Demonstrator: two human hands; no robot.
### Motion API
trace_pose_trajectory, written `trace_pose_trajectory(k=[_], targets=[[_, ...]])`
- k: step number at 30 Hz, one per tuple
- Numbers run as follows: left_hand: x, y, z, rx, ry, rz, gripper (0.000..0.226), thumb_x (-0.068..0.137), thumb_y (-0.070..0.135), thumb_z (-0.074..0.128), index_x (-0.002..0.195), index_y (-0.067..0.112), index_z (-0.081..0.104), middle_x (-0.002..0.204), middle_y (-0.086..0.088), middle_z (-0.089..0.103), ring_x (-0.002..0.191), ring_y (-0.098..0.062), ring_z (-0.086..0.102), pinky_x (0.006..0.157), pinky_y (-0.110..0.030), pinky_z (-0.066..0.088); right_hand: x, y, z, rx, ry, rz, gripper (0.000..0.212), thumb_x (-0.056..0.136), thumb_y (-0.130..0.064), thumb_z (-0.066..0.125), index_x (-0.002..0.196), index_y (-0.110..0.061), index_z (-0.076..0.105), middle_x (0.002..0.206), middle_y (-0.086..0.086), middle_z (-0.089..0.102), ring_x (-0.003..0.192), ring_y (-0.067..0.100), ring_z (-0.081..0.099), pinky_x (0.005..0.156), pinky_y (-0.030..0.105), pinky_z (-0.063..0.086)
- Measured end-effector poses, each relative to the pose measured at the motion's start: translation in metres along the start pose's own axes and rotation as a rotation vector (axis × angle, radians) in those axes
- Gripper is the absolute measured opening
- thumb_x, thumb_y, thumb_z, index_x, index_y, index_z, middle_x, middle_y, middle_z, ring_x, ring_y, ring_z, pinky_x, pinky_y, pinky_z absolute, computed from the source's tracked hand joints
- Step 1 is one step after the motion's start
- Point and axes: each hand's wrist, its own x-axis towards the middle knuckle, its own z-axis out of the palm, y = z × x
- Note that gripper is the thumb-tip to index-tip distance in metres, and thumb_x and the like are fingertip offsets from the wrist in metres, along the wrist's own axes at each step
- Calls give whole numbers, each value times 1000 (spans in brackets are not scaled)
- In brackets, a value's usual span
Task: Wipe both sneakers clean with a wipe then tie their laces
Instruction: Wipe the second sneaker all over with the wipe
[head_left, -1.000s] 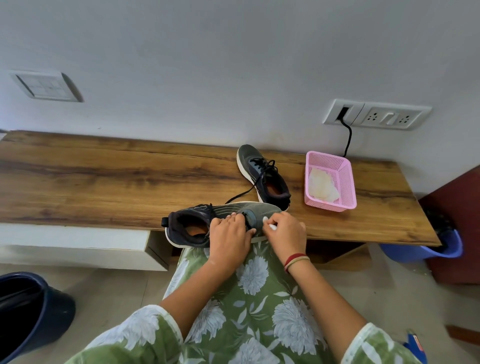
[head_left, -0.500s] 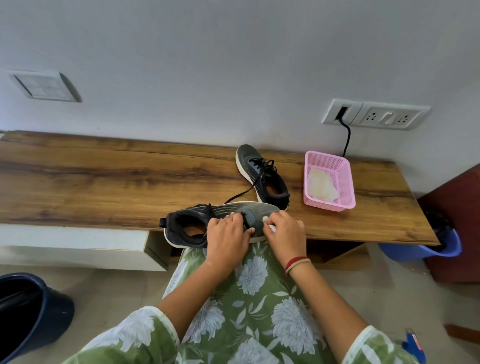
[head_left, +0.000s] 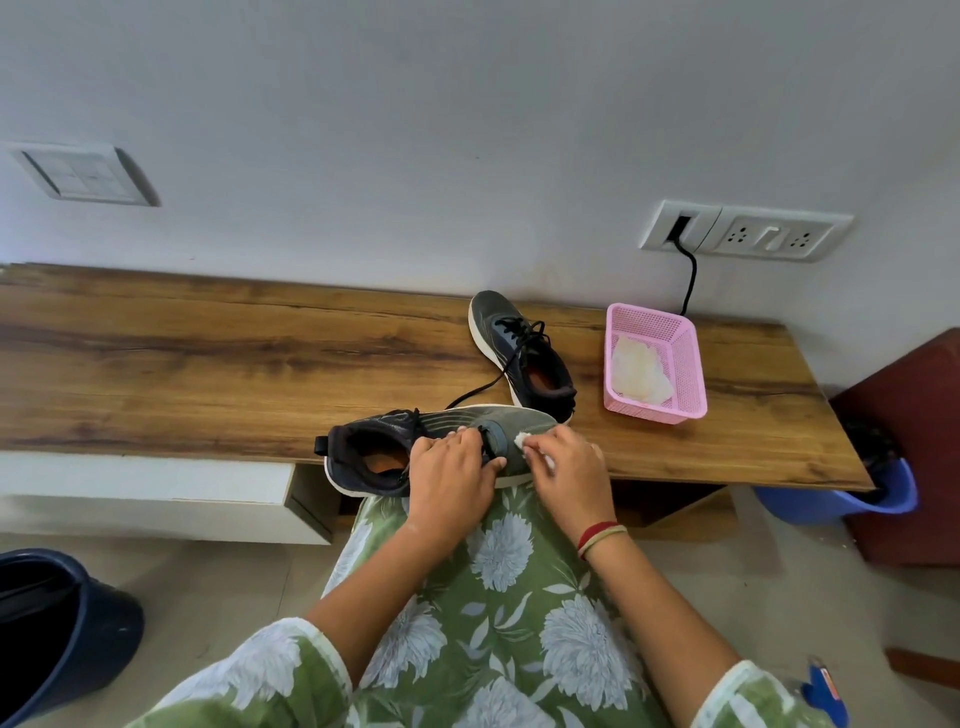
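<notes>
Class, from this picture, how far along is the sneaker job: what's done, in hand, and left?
Done: nothing plainly finished. In hand: the left hand grips the near sneaker while the right hand presses a wipe to its toe. Left: the far sneaker on the bench, its lace trailing loose, then tying.

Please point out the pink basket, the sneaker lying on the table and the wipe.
pink basket (head_left: 690, 364): head view, its right wall.
sneaker on the table (head_left: 492, 316): head view, its toe.
wipe (head_left: 521, 440): head view, the white corner that shows.

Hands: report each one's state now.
Left hand: gripping the near sneaker.
Right hand: pinching a white wipe against that sneaker's toe.
</notes>
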Motion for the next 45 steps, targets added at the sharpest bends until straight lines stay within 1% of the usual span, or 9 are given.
trace_pose_trajectory(k=[3,7,13,22,28,34,37,40,45], targets=[[1,0,0,-20,6,1,39,98,53,31,105,19,49,102,7,63,96,-14,59,83,-30,30,1,20,-13,-190,55,-67,9,87,-22,57,84,-20,66,78,-6,56,70,10,50,69,31,41],[5,-1,0,-21,1,1,39,97,53,31,103,19,49,98,6,64,93,-15,60,83,-31,31,7,25,-21,-15,140,155,8,88,-18,59,89,-15,66,84,-2,57,74,14,52,68,29,38],[13,-7,5,-14,-13,23,40,98,52,32,106,18,50,98,5,67,93,-17,63,84,-33,33,-5,-2,1,-66,-21,-175,12,90,-28,49,84,-22,58,77,-6,54,68,11,50,60,26,44],[23,-10,2,-33,-23,61,35,100,44,32,107,16,51,99,0,69,94,-22,63,82,-35,33,9,8,-18,33,103,147,9,89,-14,57,93,-13,66,88,2,57,78,16,50,69,29,42],[40,-22,-11,-165,-241,68,30,100,37,39,93,12,54,94,-6,65,93,-29,60,74,-35,39,1,-12,-2,20,6,-226,20,75,1,68,89,-13,69,87,0,66,79,19,59,68,19,39],[55,-24,-16,-244,-328,47,31,99,37,43,96,11,60,96,-6,64,91,-27,59,75,-36,45,5,24,-23,-193,-134,-397,32,65,6,74,92,-11,71,90,2,67,82,19,61,67,28,56],[54,-24,-15,-261,-312,41,30,99,38,43,92,13,58,89,-3,60,88,-25,58,71,-34,42,15,29,-41,-297,-204,-301,22,84,0,58,99,-13,67,100,1,62,91,17,55,79,27,51],[54,-25,-15,-273,-313,31,30,98,38,44,91,13,58,87,-2,59,86,-25,57,68,-31,39,24,13,-43,-51,-131,-118,17,90,-8,53,97,-12,68,101,-2,61,92,12,54,80,17,41],[55,-25,-17,-267,-349,28,28,98,39,45,85,15,54,87,-4,61,86,-26,58,68,-32,41,18,-13,-15,66,-183,-157,14,88,-16,55,95,-12,66,101,-3,59,87,5,50,81,23,47]])
